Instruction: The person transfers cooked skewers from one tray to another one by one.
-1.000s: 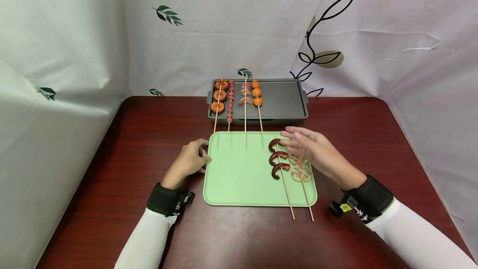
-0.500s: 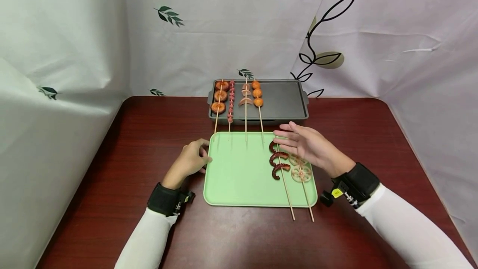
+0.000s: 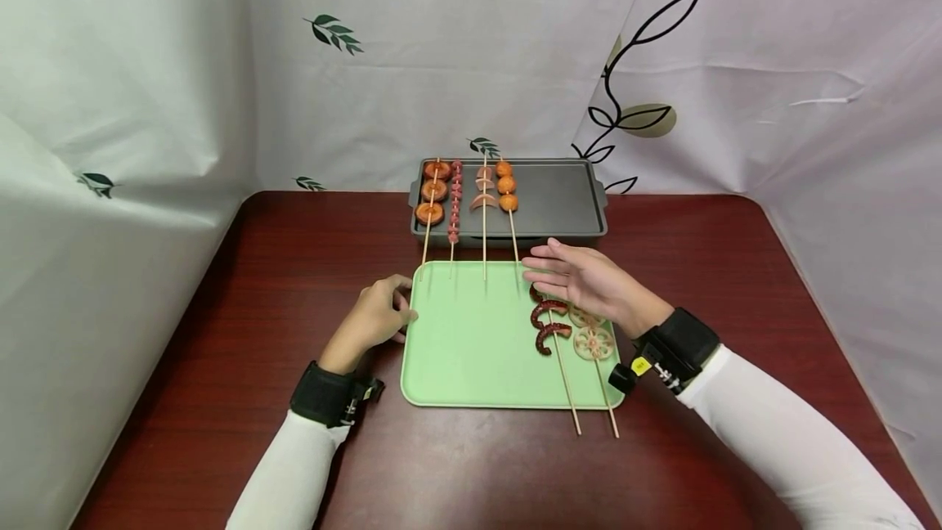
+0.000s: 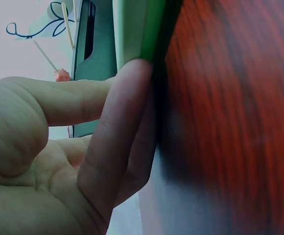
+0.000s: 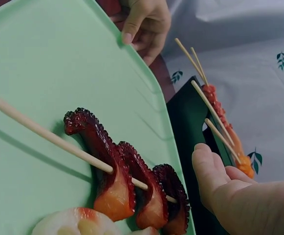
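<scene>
A light green tray [image 3: 471,350] lies on the dark red table. At its right side lie an octopus skewer [image 3: 549,322] and a lotus root skewer [image 3: 593,340], sticks past the near rim. My right hand [image 3: 581,278] hovers flat and open over the skewers' far ends, fingers pointing left, holding nothing. In the right wrist view the octopus pieces [image 5: 122,171] sit just below its fingers [image 5: 210,171]. My left hand [image 3: 379,313] rests loosely curled against the tray's left edge [image 4: 137,29], a finger [image 4: 117,147] touching it.
A dark griddle pan [image 3: 559,199] stands behind the tray with several loaded skewers [image 3: 471,186] on its left half, their sticks reaching over the tray's far rim. White patterned cloth walls close off the back and both sides.
My right hand has slid left and a little away from me across the tray's far right part, staying flat. The left hand, tray and skewers have not moved.
</scene>
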`<state>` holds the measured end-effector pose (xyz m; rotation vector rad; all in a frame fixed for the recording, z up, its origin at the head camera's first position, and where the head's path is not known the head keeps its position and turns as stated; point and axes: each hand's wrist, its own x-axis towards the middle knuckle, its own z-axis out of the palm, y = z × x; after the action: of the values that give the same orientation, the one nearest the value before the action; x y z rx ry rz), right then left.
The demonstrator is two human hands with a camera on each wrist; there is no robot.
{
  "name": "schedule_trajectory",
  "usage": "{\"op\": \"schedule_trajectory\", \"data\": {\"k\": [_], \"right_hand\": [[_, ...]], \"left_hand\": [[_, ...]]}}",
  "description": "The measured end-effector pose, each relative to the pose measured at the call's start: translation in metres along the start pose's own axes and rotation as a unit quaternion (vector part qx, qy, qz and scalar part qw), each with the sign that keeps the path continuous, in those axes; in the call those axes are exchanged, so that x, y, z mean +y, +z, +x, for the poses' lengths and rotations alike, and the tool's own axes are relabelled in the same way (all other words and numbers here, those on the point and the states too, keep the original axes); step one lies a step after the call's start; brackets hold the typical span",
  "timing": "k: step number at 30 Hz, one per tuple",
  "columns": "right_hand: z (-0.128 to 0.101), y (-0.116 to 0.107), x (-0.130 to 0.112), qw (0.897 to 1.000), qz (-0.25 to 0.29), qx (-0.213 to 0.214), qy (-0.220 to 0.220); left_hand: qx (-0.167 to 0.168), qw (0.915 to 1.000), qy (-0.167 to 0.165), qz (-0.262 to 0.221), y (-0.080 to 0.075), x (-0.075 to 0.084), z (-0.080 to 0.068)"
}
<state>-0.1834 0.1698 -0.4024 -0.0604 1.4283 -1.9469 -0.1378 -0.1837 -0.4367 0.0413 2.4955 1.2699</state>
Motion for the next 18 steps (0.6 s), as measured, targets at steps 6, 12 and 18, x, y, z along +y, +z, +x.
{"op": "schedule_trajectory", "data": {"k": [6,12,18], "right_hand": [[0.008,0.003,0.002,1.0,0.01,0.003,0.008],[0.02,0.008,0.003,1.0,-0.008,0.019,0.016],[0.029,0.012,0.004,0.999,-0.032,0.03,0.02]], "left_hand": [[0.0,1.0,0.001,0.002,-0.001,0.0,0.0],[0.0,1.0,-0.001,-0.001,-0.001,0.0,0.0],[0.001,1.0,-0.001,-0.002,-0.001,-0.001,0.001]]}}
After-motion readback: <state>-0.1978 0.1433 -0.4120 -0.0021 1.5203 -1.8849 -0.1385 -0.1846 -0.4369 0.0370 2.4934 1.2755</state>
